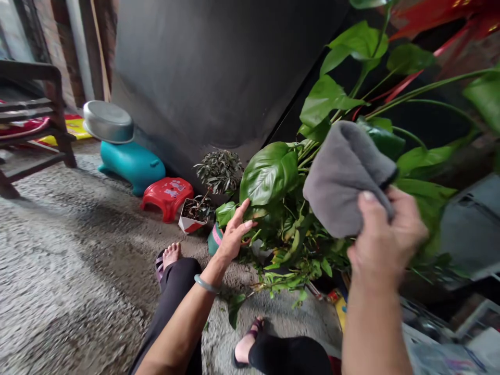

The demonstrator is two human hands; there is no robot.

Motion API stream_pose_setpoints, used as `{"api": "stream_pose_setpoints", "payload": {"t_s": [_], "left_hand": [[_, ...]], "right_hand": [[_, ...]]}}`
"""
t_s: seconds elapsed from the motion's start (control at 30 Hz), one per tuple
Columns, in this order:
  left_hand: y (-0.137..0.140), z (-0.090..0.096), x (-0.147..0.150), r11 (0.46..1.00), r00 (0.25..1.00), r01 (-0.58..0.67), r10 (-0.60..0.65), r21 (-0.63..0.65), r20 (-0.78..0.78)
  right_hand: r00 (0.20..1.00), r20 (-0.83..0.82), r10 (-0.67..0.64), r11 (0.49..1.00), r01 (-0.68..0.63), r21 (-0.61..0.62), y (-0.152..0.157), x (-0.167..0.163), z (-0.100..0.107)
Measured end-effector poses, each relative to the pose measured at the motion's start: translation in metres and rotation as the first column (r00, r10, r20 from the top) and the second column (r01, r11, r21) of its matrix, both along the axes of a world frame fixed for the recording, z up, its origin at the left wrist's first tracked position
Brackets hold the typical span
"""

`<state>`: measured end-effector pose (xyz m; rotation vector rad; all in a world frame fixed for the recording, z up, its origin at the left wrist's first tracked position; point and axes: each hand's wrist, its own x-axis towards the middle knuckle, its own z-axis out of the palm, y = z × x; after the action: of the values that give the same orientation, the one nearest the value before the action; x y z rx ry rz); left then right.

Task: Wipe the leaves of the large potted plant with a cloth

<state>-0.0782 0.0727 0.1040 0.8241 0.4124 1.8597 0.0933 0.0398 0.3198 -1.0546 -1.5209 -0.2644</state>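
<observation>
A grey cloth [344, 179], folded over, is pinched between the thumb and fingers of my right hand [385, 234]. It hangs in front of the stems and leaves of a big green potted plant [320, 99]. My left hand [234, 234] reaches to a broad glossy leaf [269, 174], its fingers stretched out at the leaf's lower left edge. Whether the fingertips touch the leaf or lie just beside it, I cannot tell. A pale bangle [206, 284] circles my left wrist. Low trailing greenery [289, 265] spreads below the leaf and hides the pot.
Left of the plant stand a small potted shrub [219, 169], a red stool [167, 198] and a teal animal-shaped seat [130, 161] with a metal basin [108, 121] on it. A wooden chair [54, 104] is at far left. White boxes [472, 224] stand at right.
</observation>
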Motion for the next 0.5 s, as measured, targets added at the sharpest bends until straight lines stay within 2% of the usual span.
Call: {"api": "stream_pose_setpoints", "payload": {"t_s": [0.07, 0.1, 0.17, 0.23, 0.3, 0.37, 0.5], "left_hand": [[-0.001, 0.000, 0.002, 1.000, 1.000, 0.015, -0.015, -0.012, 0.002], [-0.002, 0.000, 0.002, 1.000, 1.000, 0.015, -0.015, -0.019, 0.002], [-0.003, -0.001, 0.000, 0.999, 1.000, 0.012, -0.012, -0.039, -0.005], [-0.006, -0.003, -0.005, 0.997, 1.000, 0.010, -0.011, -0.076, -0.012], [-0.008, -0.004, -0.010, 0.994, 1.000, -0.003, 0.000, -0.111, -0.026], [-0.011, -0.005, -0.014, 0.989, 0.999, -0.006, 0.000, -0.146, -0.035], [-0.016, -0.003, -0.010, 0.985, 1.000, 0.020, -0.021, -0.174, -0.005]], "right_hand": [[0.998, 0.027, 0.060, 0.991, -0.056, -0.120, 0.011, -0.021, -0.015], [0.990, 0.050, 0.128, 0.961, -0.112, -0.253, 0.010, -0.032, -0.029], [0.968, 0.030, 0.248, 0.834, -0.197, -0.514, -0.002, -0.045, -0.064], [0.959, -0.057, 0.279, 0.718, -0.248, -0.650, -0.025, -0.045, -0.096], [0.959, -0.138, 0.249, 0.657, -0.272, -0.703, -0.051, -0.033, -0.119], [0.965, -0.183, 0.185, 0.632, -0.260, -0.730, -0.072, -0.016, -0.133], [0.967, -0.247, 0.053, 0.612, -0.227, -0.758, -0.101, 0.019, -0.140]]}}
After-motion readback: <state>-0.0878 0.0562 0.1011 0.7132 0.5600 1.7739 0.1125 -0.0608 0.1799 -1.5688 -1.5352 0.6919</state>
